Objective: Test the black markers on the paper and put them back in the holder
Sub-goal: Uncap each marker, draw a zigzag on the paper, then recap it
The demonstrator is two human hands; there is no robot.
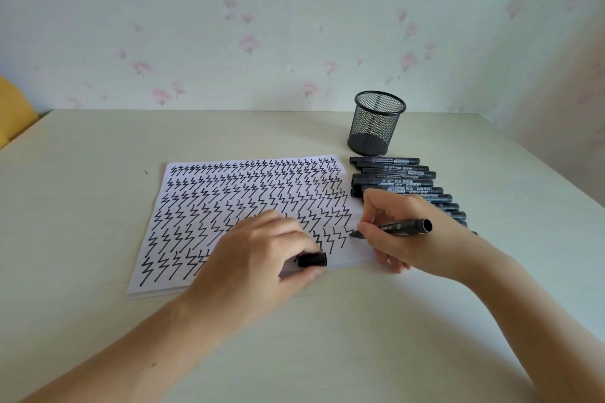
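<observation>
Pressing its tip onto the zigzag-covered paper (248,193) near the right edge, the uncapped marker (397,227) sat in the right hand (402,229), fingers (368,226) wrapped narrowly around its barrel. The left hand (262,249) steadied the sheet while its fingers pinched the black cap (312,259). So little blank space remained there that a stroke could likely run off onto the surface (327,337), and the left hand might smear fresh ink. The row of capped markers (393,178) lay just beside the sheet; a nudge from the wrist could roll them. The mesh holder (376,124) stood upright behind them, apparently empty.
</observation>
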